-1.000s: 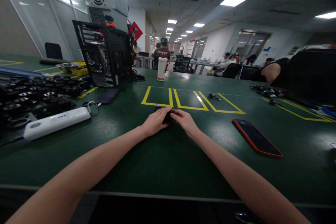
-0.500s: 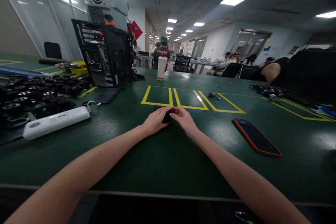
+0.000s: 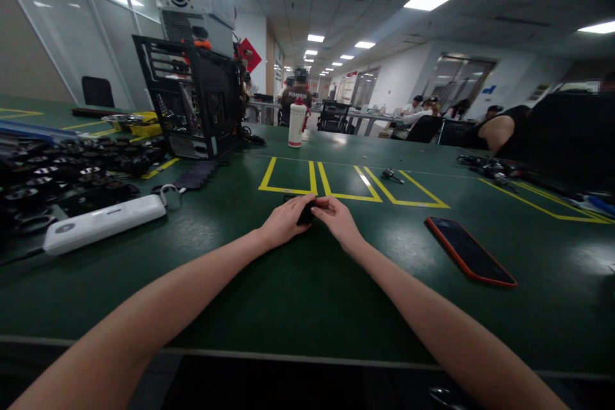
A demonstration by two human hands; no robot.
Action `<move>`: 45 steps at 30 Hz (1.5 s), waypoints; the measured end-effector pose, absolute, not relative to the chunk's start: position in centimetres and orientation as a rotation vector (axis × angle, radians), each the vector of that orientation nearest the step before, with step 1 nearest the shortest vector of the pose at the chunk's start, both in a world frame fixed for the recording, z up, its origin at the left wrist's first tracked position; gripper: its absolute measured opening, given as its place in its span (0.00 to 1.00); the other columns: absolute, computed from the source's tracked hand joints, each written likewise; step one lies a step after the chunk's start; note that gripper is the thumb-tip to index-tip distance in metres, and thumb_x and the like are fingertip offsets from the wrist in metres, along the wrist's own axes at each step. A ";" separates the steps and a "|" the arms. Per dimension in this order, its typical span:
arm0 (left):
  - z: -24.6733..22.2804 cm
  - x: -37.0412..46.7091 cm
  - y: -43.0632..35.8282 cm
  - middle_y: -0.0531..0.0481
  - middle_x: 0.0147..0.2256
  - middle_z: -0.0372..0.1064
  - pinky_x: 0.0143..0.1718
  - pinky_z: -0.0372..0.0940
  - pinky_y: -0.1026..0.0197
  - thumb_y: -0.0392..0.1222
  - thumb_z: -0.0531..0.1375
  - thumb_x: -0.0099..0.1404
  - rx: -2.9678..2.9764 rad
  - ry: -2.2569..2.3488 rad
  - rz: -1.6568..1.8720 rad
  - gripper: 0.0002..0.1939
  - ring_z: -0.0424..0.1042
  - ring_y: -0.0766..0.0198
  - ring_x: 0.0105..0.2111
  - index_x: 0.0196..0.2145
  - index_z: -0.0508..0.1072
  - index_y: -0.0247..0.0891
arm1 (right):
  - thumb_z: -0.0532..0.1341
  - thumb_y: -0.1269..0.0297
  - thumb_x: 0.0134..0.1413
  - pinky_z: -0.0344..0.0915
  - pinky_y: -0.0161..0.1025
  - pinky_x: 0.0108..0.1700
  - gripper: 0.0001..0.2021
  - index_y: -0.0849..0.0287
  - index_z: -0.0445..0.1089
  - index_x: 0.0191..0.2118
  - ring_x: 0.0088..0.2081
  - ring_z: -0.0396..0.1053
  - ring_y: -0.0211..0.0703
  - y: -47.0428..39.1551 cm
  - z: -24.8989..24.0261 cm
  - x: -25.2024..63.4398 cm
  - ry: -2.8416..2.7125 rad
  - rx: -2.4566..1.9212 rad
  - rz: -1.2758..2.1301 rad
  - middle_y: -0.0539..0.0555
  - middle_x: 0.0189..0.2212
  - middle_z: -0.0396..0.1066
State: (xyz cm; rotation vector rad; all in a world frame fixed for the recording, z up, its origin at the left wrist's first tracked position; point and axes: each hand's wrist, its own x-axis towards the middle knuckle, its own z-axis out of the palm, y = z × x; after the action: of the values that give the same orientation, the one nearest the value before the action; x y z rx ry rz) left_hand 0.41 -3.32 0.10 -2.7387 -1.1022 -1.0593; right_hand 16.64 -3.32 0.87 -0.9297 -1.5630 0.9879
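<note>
My left hand (image 3: 284, 221) and my right hand (image 3: 337, 218) meet in the middle of the green table (image 3: 298, 288), just in front of the yellow tape boxes (image 3: 336, 182). Both close on a small black object (image 3: 305, 213) held between their fingertips. Most of that object is hidden by the fingers, so its shape is unclear. Both forearms stretch out over the table from its near edge.
A phone in an orange case (image 3: 468, 250) lies to the right. A white power strip (image 3: 103, 223) and rows of black parts (image 3: 62, 176) sit at the left. An open black computer case (image 3: 192, 99), a white bottle (image 3: 296, 125) and a small tool (image 3: 393, 175) stand farther back. People sit at distant desks.
Almost nothing has moved. The fingers shift slightly on the small black object, and both hands stay in the same spot.
</note>
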 end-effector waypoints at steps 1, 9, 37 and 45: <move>0.1 0.4 -3.3 0.44 0.52 0.56 0.52 0.56 0.56 0.37 0.58 0.54 -2.739 -1.103 -1.059 0.32 0.57 0.59 0.53 0.54 0.50 0.37 | 0.61 0.63 0.41 0.61 0.43 0.47 0.13 0.59 0.66 0.37 0.40 0.67 0.41 -3.2 0.8 16.7 -1.556 -0.957 0.997 0.52 0.36 0.69; 0.2 0.3 -3.5 0.44 0.52 0.56 0.52 0.57 0.56 0.37 0.58 0.54 -2.741 -1.100 -1.057 0.32 0.57 0.59 0.52 0.54 0.49 0.37 | 0.62 0.66 0.40 0.62 0.41 0.48 0.14 0.57 0.64 0.38 0.43 0.66 0.40 -3.8 0.8 17.1 -1.612 -0.915 1.092 0.51 0.39 0.68; 0.3 0.3 -3.4 0.46 0.55 0.50 0.55 0.52 0.54 0.35 0.59 0.54 -2.764 -0.976 -1.132 0.34 0.52 0.59 0.55 0.55 0.49 0.42 | 0.61 0.68 0.42 0.61 0.43 0.48 0.13 0.59 0.65 0.38 0.41 0.66 0.40 -3.3 1.0 17.2 -1.620 -0.908 1.053 0.53 0.39 0.67; 0.3 0.3 -3.4 0.46 0.52 0.57 0.52 0.56 0.55 0.36 0.58 0.54 -2.760 -1.064 -1.136 0.32 0.57 0.60 0.52 0.54 0.50 0.40 | 0.62 0.69 0.39 0.61 0.44 0.49 0.17 0.58 0.63 0.40 0.44 0.65 0.42 -3.0 0.4 17.3 -1.619 -0.901 1.125 0.52 0.41 0.66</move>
State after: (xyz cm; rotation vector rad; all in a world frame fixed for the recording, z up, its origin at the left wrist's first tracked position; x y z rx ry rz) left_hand 0.34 -3.35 0.34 -2.7597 -1.0641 -1.1356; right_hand 17.26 -3.00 0.37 -0.9005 -1.6187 1.1247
